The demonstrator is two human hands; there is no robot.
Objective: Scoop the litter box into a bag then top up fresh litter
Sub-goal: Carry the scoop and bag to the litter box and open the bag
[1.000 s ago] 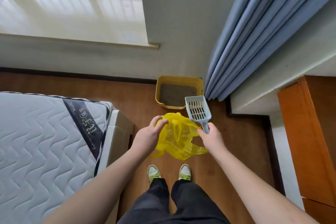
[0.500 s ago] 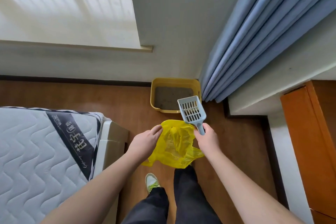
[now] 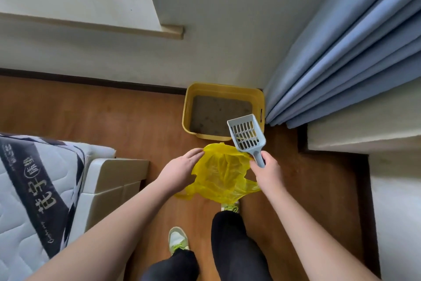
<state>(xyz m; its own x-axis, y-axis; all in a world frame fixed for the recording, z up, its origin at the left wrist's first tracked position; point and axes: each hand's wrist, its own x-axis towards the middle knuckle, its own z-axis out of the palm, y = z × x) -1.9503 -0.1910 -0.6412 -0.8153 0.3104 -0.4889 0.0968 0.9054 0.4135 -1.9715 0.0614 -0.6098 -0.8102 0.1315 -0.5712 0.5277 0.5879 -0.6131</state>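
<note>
A yellow litter box (image 3: 227, 88) with grey litter stands on the wood floor against the wall, beside the curtain. A thin yellow plastic bag (image 3: 219, 178) hangs between my two hands, just in front of the box. My left hand (image 3: 180, 170) grips the bag's left edge. My right hand (image 3: 265, 172) holds the handle of a slotted grey-blue litter scoop (image 3: 247, 136) and also pinches the bag's right edge. The scoop's head points up over the box's near right corner and looks empty.
A mattress (image 3: 25, 191) on a white bed frame (image 3: 109, 180) fills the left. Blue curtains (image 3: 341, 57) hang at right above a white ledge (image 3: 364, 125). My legs and green-white shoes (image 3: 178, 239) stand on the wood floor (image 3: 91, 116).
I have walked closer to the litter box, which looks larger now. Both hands keep the same hold on bag and scoop, and my right foot has stepped forward.
</note>
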